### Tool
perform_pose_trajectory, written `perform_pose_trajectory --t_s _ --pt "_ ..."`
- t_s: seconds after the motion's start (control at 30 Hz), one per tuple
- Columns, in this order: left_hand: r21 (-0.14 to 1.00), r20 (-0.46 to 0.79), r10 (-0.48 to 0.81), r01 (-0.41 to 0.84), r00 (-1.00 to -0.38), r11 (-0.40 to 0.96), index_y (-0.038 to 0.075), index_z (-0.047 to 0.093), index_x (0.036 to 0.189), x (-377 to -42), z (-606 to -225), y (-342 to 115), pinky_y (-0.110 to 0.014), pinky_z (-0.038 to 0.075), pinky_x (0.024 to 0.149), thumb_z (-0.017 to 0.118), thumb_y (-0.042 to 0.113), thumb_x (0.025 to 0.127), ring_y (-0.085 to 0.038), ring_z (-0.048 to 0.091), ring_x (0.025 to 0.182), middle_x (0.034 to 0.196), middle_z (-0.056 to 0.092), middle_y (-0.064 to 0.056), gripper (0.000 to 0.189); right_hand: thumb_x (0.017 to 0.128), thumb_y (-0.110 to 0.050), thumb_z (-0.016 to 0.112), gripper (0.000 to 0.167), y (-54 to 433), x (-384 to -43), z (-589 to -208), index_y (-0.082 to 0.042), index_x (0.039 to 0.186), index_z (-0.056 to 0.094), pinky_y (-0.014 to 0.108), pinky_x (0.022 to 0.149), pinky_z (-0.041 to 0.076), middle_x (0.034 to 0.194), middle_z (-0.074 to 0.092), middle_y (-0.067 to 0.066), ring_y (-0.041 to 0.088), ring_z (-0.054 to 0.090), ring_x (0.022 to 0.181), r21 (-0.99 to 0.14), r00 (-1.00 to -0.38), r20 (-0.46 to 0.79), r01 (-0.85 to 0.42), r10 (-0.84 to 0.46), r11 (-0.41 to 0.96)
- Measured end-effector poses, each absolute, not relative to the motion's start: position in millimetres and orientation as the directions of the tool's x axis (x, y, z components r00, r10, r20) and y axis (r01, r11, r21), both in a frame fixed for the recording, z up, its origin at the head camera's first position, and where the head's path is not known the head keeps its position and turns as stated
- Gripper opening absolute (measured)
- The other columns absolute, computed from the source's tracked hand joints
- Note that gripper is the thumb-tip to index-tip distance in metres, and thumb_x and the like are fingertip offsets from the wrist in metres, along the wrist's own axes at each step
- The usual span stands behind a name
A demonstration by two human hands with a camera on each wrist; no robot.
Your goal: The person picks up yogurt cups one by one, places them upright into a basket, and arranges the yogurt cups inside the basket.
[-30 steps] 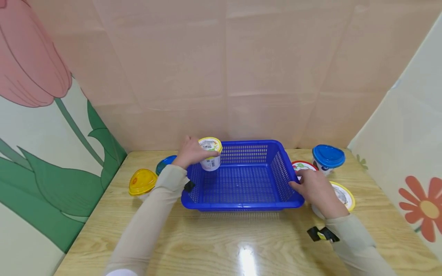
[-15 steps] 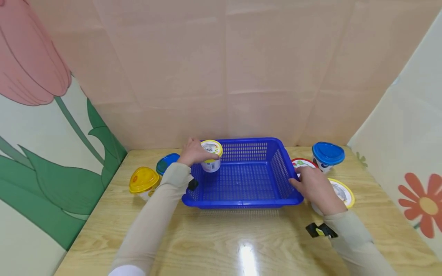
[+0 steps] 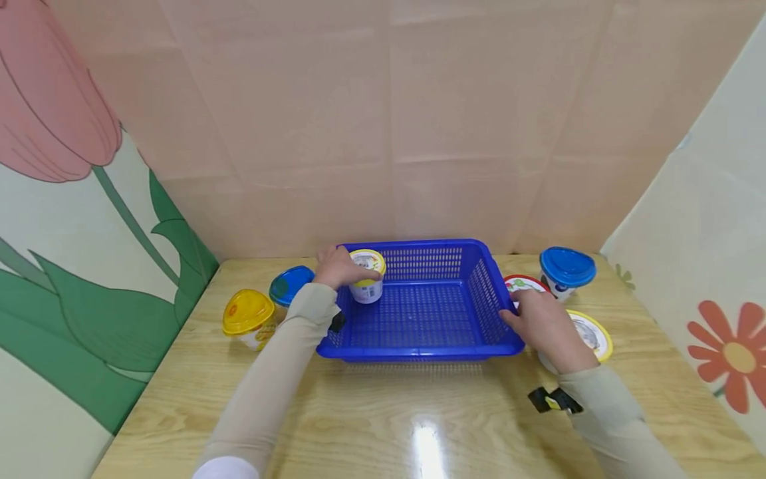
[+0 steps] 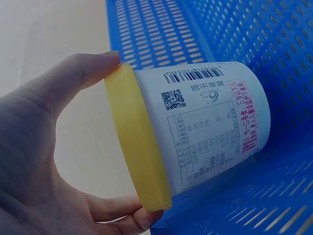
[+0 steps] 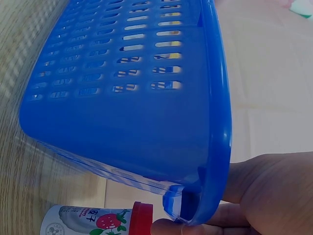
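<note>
Inside the blue basket [image 3: 419,352], near its back left corner, is a white cup with a yellow lid [image 3: 368,291]. My left hand [image 3: 340,268] holds this cup by its lid, thumb on one side and fingers on the other. In the left wrist view, the cup [image 4: 210,127] shows a barcode and printed label, with its base close to the basket's mesh. At the other end of the basket, my right hand [image 3: 547,326] grips the right rim. The right wrist view shows fingers around a corner of the basket rim [image 5: 220,122].
Left of the basket stand a yellow-lidded cup [image 3: 247,313] and a blue-lidded cup [image 3: 290,283]. On the right are a red-lidded cup [image 3: 525,282], a blue-lidded cup [image 3: 567,266] and a yellow-lidded cup [image 3: 592,334]. A papered wall [image 3: 389,133] rises behind the wooden table [image 3: 359,412].
My left hand has lowered the yellow-lidded cup deeper into the basket and slightly right. The right hand keeps its grip on the rim.
</note>
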State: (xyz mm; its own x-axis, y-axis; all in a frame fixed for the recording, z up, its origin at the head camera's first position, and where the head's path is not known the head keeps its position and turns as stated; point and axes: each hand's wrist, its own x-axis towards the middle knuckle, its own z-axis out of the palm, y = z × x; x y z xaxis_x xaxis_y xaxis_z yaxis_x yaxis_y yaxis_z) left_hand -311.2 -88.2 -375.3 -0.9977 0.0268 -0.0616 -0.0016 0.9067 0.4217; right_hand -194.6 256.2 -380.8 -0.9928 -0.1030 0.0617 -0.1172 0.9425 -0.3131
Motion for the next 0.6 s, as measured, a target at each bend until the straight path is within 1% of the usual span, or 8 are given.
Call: perform_pose_trajectory --t_s 0.2,0.37,0.6 --pt "0.411 -0.083 -0.001 -0.035 -0.997 0.911 -0.003 0.054 0.130 -307.8 -376.2 -85.1 -0.051 0.042 0.100 0.084 0.060 0.068 -0.040 0.036 0.127 0.130 0.049 -0.020 0.094 0.090 -0.020 0.072 0.040 256.4 -193.8 -381.4 0.014 0.108 0.065 0.048 0.067 0.053 0.081 0.069 0.018 0.027 0.064 0.070 -0.311 -0.991 0.084 -0.126 -0.105 0.942" --pt "0.377 -0.099 -0.023 -0.059 -0.995 0.924 -0.001 0.052 0.134 -308.8 -379.1 -82.2 -0.051 0.046 0.097 0.084 0.061 0.067 -0.040 0.035 0.131 0.132 0.048 -0.019 0.097 0.090 -0.021 0.072 0.042 255.6 -193.5 -381.3 0.015 0.110 0.064 0.049 0.068 0.054 0.085 0.070 0.021 0.028 0.065 0.072 -0.319 -0.993 0.072 -0.115 -0.097 0.941" --pt "0.327 -0.112 -0.032 -0.067 -0.993 0.943 0.000 0.053 0.134 -309.3 -381.3 -80.7 -0.052 0.045 0.099 0.083 0.066 0.066 -0.040 0.034 0.130 0.133 0.047 -0.018 0.099 0.091 -0.022 0.072 0.045 256.0 -193.1 -380.2 0.016 0.114 0.062 0.051 0.072 0.054 0.093 0.069 0.026 0.032 0.065 0.077 -0.324 -0.996 0.035 -0.086 -0.079 0.942"
